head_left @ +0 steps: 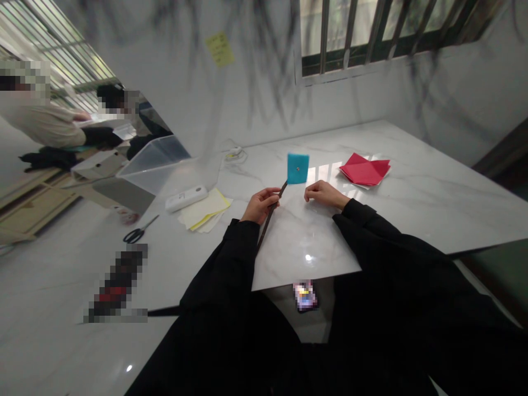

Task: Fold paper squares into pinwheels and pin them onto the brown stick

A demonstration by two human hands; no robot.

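Between the thumb and fingers of my left hand [260, 205] is a thin brown stick [268, 221], tilted with its upper end leaning right and away. A blue square piece [297, 168] sits at the top of the stick, with a small pin-like dot at its middle. The square's edges look slightly blurred. To the right of it, my right hand [325, 194] is low over the white table, its fingers curled in. Nothing shows in that hand, and it is apart from the blue square and the stick.
Red folded paper [365, 169] lies to the right on the marble-patterned table [416, 203]. On the left are yellow and cream papers [204, 210], a white oblong device [186, 198], scissors [140, 230] and a clear plastic bin [154, 165]. Two people sit farther left.
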